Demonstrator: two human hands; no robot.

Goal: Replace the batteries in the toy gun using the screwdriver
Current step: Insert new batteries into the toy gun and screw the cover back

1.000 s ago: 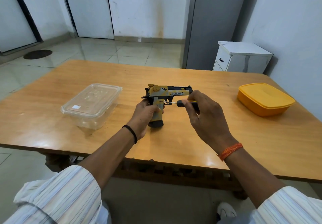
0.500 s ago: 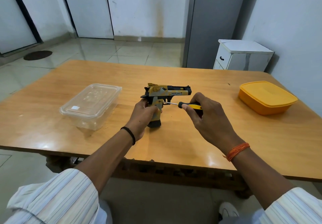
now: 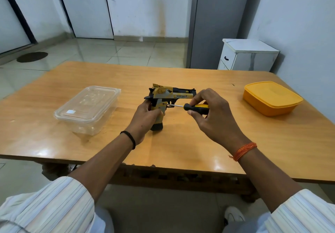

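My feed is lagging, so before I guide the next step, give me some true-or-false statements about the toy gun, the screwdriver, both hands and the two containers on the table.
1. The left hand grips the yellow and black toy gun by its handle. True.
2. The right hand holds the black and yellow-handled screwdriver with its tip at the gun's grip. True.
3. The clear plastic lidded container lies to the right of the gun. False: it lies to the left.
4. The orange plastic lidded box is open. False: its lid is on.
5. The gun lies flat on the wooden table. False: it is held upright.
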